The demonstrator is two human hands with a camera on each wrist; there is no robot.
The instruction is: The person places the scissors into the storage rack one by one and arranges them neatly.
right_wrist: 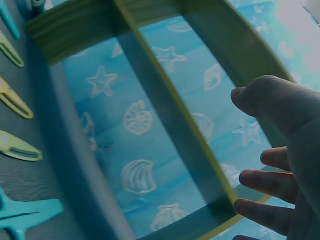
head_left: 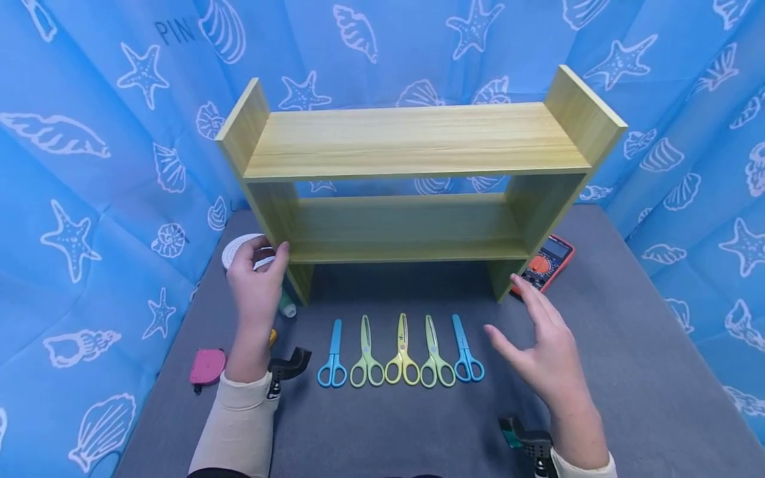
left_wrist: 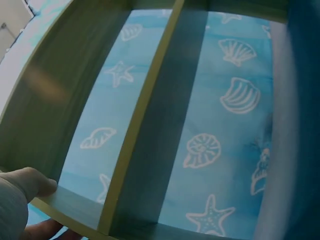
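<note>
Scissors (head_left: 400,352), five pairs in a neat row across the lower middle of the head view, lie on the grey table (head_left: 627,372) just in front of the wooden shelf (head_left: 412,179), handles toward the person. They sit between the two hands, and that is the first risk: a careless sweep of either wrist, or the shelf's feet dragged forward, could knock the row askew.

The right hand (head_left: 546,352), at lower right, hovers with fingers spread and straight, gripping nothing, close to the shelf's right upright but apart from it. The left hand (head_left: 257,282), at centre left, has its thumb and fingers curled on the front edge of the left upright; the left wrist view shows a fingertip pressed on that edge. With only one side held, I judge the shelf could twist or tip if pulled, and its right foot might catch the red multimeter (head_left: 546,262) lying just beside it. A white round lid (head_left: 239,249) sits behind the left hand, where it could be nudged.

The shelf itself stands upright in the middle of the frame against the blue seashell backdrop (head_left: 89,133): pale yellow-green wood grain, two bare boards between raised end panels, open at the back.
</note>
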